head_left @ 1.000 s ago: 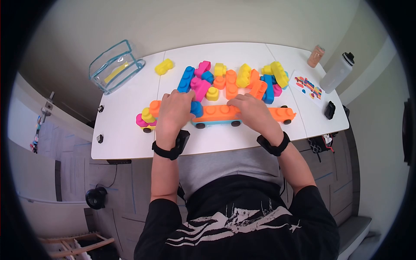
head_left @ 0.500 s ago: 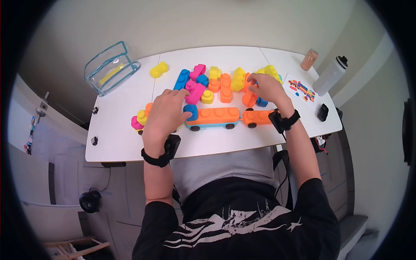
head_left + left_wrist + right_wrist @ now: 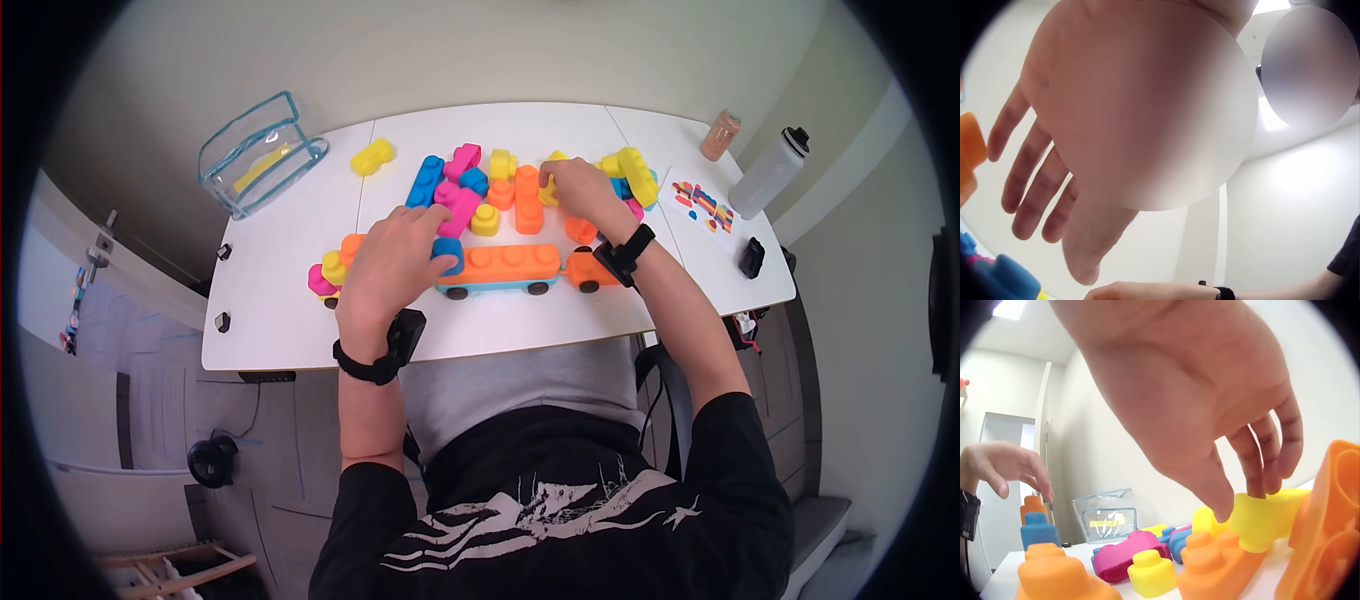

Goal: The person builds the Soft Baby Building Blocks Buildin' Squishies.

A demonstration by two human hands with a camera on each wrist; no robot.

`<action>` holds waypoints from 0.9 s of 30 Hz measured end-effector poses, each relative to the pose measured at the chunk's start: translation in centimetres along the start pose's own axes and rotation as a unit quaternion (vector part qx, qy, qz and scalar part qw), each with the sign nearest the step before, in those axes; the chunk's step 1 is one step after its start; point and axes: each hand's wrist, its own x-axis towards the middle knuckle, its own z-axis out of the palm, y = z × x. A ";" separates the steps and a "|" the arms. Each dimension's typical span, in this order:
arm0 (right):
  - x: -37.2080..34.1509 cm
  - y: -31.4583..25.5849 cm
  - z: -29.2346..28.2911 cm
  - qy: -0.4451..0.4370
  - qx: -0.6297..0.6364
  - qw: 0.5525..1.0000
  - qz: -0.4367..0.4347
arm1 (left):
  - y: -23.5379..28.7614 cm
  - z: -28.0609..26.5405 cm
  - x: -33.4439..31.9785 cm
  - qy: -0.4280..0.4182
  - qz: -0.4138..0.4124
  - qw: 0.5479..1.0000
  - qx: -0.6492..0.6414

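Observation:
My right hand (image 3: 590, 192) (image 3: 1200, 406) pinches a yellow block (image 3: 1257, 524) between thumb and fingers at the back of the block group. Spread and relaxed, my left hand (image 3: 385, 265) (image 3: 1116, 106) hovers over the left part of the wheeled train, holding nothing. Its thumb is beside a blue block (image 3: 449, 256) on the left end of a long orange block (image 3: 515, 262), which sits on a teal wheeled base (image 3: 500, 286). An orange wheeled car (image 3: 587, 268) is partly under my right wrist. At the left end are pink (image 3: 320, 281) and yellow (image 3: 333, 266) blocks.
Pink, blue, orange and yellow blocks lie behind the train. A clear bag (image 3: 262, 155) stands back left; a printed sheet (image 3: 703, 205), white bottle (image 3: 770, 172), can (image 3: 720, 136) and black object (image 3: 752, 257) are at right. A loose yellow block (image 3: 373, 156) lies back left.
My right hand has gone from the train to the blocks behind it, then leftward onto a yellow block. My left hand has loosened beside the blue block and remains over the train.

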 end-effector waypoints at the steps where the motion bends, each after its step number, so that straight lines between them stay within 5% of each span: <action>1: -0.1 0.3 -0.1 0.000 0.000 1.000 0.000 | 0.0 0.0 0.0 0.000 0.000 1.000 0.000; 7: -2.3 2.3 -4.0 0.064 0.236 0.968 -0.064 | 0.3 -0.4 0.2 0.007 -0.012 1.000 -0.004; 9: -4.5 1.9 -5.5 -0.014 0.519 0.853 -0.056 | 0.9 -0.5 0.6 0.066 0.050 0.996 -0.029; 10: -5.4 1.6 -5.8 -0.016 0.519 0.853 -0.056 | 1.1 -0.2 0.9 0.066 0.048 0.996 -0.029; 12: -7.1 1.2 -6.0 -0.103 0.662 0.736 -0.094 | 1.5 0.7 1.6 0.176 0.144 0.972 -0.066; 13: -7.5 1.1 -5.6 -0.102 0.663 0.736 -0.095 | 1.7 0.9 1.9 0.176 0.144 0.972 -0.066; 15: -8.2 0.9 -4.5 -0.150 0.736 0.646 -0.136 | 1.9 1.2 2.2 0.158 0.173 0.969 -0.077; 20: -9.6 0.9 -2.6 -0.126 0.699 0.703 -0.026 | 1.7 2.0 2.1 0.043 0.128 0.989 -0.061; 22: -9.9 1.0 -1.3 -0.055 0.449 0.882 -0.132 | 1.2 2.7 2.2 0.023 0.128 0.990 -0.049; 25: -11.2 -0.3 -0.8 -0.040 0.435 0.893 -0.104 | 1.1 3.6 2.5 0.048 0.162 0.986 -0.014; 27: -11.4 -0.8 -0.3 0.009 0.388 0.915 -0.112 | 1.4 3.2 2.7 -0.047 0.078 0.995 -0.051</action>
